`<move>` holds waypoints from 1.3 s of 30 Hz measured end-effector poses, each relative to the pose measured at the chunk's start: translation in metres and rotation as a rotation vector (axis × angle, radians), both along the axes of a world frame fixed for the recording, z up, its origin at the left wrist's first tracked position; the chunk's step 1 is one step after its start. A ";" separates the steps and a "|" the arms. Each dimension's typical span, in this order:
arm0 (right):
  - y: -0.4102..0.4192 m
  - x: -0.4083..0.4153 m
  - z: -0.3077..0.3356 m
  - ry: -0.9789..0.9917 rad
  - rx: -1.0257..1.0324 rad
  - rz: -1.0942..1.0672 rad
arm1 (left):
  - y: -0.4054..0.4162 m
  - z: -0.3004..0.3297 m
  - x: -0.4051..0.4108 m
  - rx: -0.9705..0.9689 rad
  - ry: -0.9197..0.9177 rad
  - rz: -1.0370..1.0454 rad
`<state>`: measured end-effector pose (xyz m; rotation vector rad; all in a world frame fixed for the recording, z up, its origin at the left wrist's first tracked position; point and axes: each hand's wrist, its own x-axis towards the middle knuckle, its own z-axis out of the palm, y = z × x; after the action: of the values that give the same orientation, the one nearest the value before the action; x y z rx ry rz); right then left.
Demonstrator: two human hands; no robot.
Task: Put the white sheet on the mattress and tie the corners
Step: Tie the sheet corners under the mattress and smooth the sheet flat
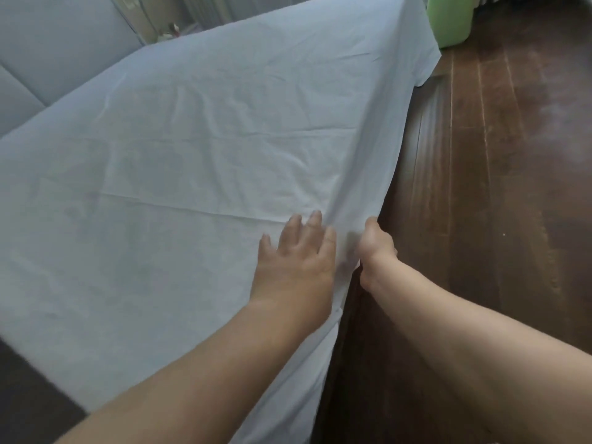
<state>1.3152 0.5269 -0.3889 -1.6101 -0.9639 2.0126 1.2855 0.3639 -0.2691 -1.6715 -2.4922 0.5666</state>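
Left hand (pixel 296 257): laid palm down on the white sheet (pixel 192 149), fingers spread and extended flat, gripping nothing, close to the bed's right-hand edge. The forearm reaches in from the lower left, bare to the elbow.

Right hand (pixel 376 251): just beside the left, at the very edge of the bed, curled into a fist closed on a gathered fold of the sheet's border (the fingertips themselves are hidden under the cloth). The wrist bends downward over the side; the forearm enters from the lower right.

White sheet: spread across the whole top of the mattress, which it covers from view, and lying mostly smooth, with long straight fold creases running across it and fine wrinkles near the middle. A taut ridge runs from the clenched right hand toward the far corner, where the cloth drapes over the side above the dark wooden floor (pixel 496 187). Padded grey headboard (pixel 48 52) at upper left; pale green container (pixel 451 20) on the floor beyond the far corner.
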 end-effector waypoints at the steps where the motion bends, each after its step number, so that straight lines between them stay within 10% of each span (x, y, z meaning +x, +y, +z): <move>1: -0.005 0.001 0.002 -0.013 0.052 0.028 | -0.018 -0.002 0.008 -0.051 0.014 -0.032; 11: -0.155 0.054 0.107 -0.015 0.560 0.567 | -0.130 -0.003 0.088 -0.775 0.128 -0.223; 14: -0.180 0.088 0.095 -0.215 0.317 0.849 | -0.158 0.011 0.097 -0.505 -0.116 -0.151; 17: -0.186 0.115 0.084 -0.446 0.547 1.134 | -0.187 0.015 0.098 -0.014 -0.246 -0.142; 23: -0.212 0.138 0.062 -0.407 0.510 1.030 | -0.242 -0.014 0.089 0.460 -0.343 0.285; 29: -0.244 0.126 0.043 -0.280 0.142 0.753 | -0.235 -0.018 0.079 0.487 -0.308 0.426; 39: -0.263 0.095 0.002 -0.405 0.113 0.763 | -0.231 -0.012 0.049 0.343 -0.495 0.404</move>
<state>1.4106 0.2637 -0.3869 -1.7916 -2.0555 2.0200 1.3348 0.1333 -0.2813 -1.3036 -3.0661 -0.2934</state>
